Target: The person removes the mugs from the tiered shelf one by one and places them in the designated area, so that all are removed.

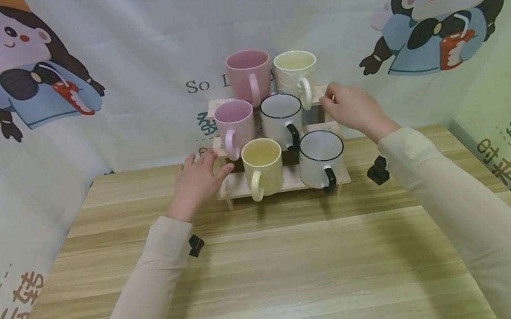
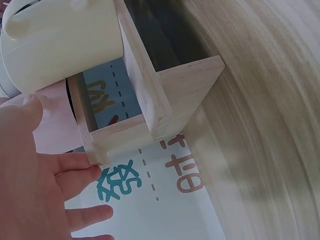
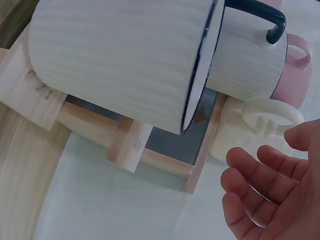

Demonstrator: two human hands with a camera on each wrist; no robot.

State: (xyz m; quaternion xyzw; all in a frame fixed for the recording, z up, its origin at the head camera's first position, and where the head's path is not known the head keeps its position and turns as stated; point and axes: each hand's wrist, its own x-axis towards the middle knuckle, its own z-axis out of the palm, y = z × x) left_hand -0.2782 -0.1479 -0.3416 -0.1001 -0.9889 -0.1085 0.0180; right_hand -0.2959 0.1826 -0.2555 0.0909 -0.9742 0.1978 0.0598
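A three-tier wooden rack (image 1: pixel 293 179) holds mugs, two on each tier. On top are a dark pink mug (image 1: pixel 249 74) and a cream mug (image 1: pixel 290 76). The middle tier bears a light pink mug (image 1: pixel 234 122) and a white mug with black rim and handle (image 1: pixel 279 118). A yellow mug (image 1: pixel 268 168) and another black-rimmed white mug (image 1: pixel 318 159) stand at the bottom. My left hand (image 1: pixel 198 183), fingers spread, touches the rack's left end with its fingertips. Beside the top tier's right end, my right hand (image 1: pixel 352 106) has loosely bent fingers and holds no mug.
The rack stands at the back of a wood-grain table (image 1: pixel 280 275). Behind it hangs a white printed cloth (image 1: pixel 144 88) with cartoon figures and lettering; similar cloth covers both sides. A small black device (image 1: pixel 378 170) sits at the right wrist, another (image 1: pixel 196 245) at the left.
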